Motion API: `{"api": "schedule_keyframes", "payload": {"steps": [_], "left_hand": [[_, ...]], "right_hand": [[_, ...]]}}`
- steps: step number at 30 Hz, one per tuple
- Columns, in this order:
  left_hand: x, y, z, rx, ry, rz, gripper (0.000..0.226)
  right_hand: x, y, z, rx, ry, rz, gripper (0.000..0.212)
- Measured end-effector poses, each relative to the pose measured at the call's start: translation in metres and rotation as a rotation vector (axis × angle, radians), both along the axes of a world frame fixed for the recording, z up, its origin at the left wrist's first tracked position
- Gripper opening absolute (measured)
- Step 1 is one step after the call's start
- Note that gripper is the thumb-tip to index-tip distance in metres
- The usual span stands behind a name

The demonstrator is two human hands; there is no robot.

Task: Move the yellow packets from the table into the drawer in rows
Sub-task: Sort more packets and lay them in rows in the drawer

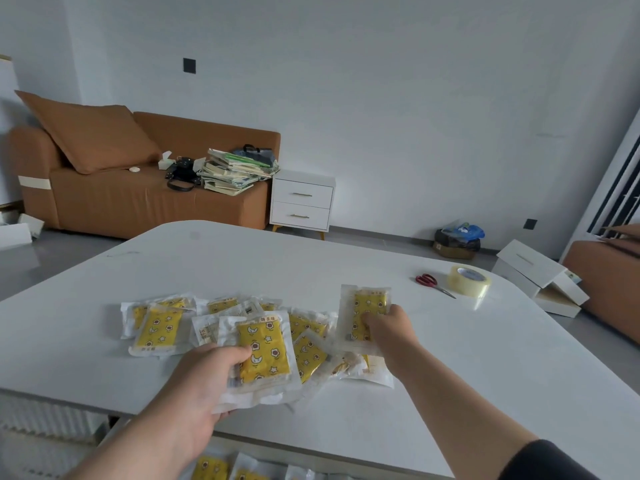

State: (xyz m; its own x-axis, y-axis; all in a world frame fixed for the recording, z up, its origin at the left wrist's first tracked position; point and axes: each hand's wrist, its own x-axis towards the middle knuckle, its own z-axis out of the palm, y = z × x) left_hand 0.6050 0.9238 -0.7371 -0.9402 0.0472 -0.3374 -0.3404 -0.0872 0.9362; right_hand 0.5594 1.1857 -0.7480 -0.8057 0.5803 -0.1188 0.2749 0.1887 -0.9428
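Several yellow packets in clear wrappers lie in a loose heap (162, 323) on the white table (346, 265). My left hand (204, 379) grips a small stack of packets (265, 351) near the table's front edge, thumb on top. My right hand (389, 329) pinches another packet (367, 313) and holds it raised and tilted at the heap's right end. Below the table's front edge the open drawer (242, 471) shows a few packets lying inside; most of it is hidden by my arms and the tabletop.
Red-handled scissors (433, 284) and a roll of clear tape (469, 280) lie at the table's right. Beyond stand an orange sofa (121, 188) with books, a white nightstand (301, 202) and white boxes (540, 278) on the floor.
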Motion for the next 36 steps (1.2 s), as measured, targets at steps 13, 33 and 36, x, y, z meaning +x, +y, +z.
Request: {"api": "schedule_keyframes", "payload": {"steps": [13,33,36], "left_hand": [[0.051,0.019,0.006,-0.08,0.036,-0.165,0.054],[0.084,0.033,-0.08,-0.647,-0.234,-0.462,0.046],[0.082,0.037,-0.095,-0.763,-0.233,-0.441,0.046]], "right_hand": [[0.145,0.007,0.01,-0.31,-0.051,0.075,0.01],[0.225,0.013,-0.087,-0.256,-0.594,0.14,0.024],[0.213,0.007,-0.101,-0.218,-0.64,0.097,0.029]]}}
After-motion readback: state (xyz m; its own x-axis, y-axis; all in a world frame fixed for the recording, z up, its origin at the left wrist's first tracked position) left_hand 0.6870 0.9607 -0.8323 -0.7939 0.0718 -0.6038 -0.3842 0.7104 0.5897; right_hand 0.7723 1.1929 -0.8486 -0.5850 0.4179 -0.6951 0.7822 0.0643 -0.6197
